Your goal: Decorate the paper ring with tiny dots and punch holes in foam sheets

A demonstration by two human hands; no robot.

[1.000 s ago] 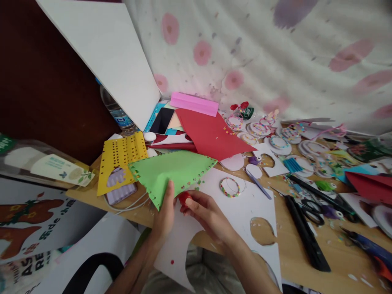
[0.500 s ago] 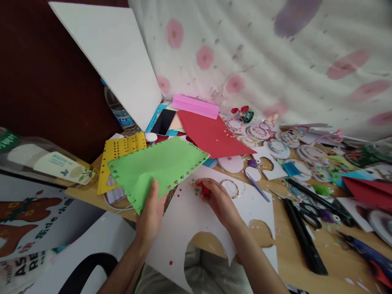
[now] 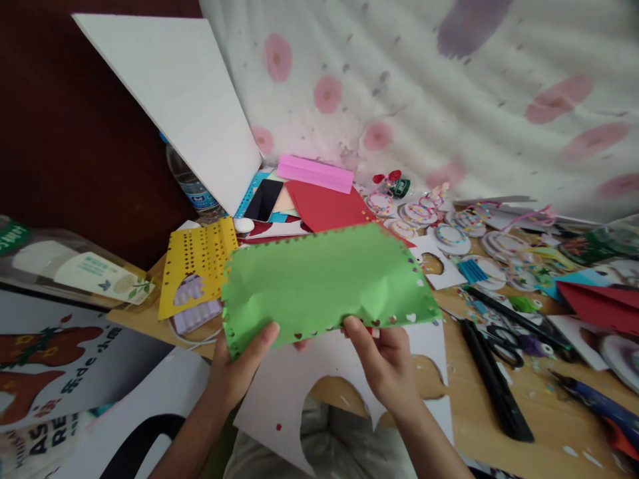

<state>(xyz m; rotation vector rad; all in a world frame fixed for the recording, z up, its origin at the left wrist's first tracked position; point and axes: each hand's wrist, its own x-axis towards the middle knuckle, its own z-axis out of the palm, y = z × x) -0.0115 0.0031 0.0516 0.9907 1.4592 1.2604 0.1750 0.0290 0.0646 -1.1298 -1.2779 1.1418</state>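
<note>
In the head view, the green paper sheet [image 3: 324, 283], notched with small punched holes along its edges, is now held by both hands over the bench [image 3: 564, 412]. Half a second ago the left hand alone carried it, tilted and further to the left; it has since shifted right and lies closer to level. The left hand [image 3: 242, 362] pinches the near left corner, thumb on top and fingers mostly hidden underneath. The right hand [image 3: 384, 362], which was apart from the sheet with a small red tool, now grips the near edge, its thumb on the upper face. A little of the red tool [image 3: 374, 331] shows beside that thumb; the rest is out of sight, so how it is held cannot be told.

The sheet now hides the beaded bracelet that showed earlier, and covers the near part of the red paper [image 3: 332, 205]. Below it, the white cut-out sheet [image 3: 329, 359] still bears a red paper bit [image 3: 278, 427]. The yellow punched paper [image 3: 207, 269], phone [image 3: 264, 199], folded pink paper [image 3: 316, 174] and black-handled scissors [image 3: 509, 349] lie where they were.
</note>
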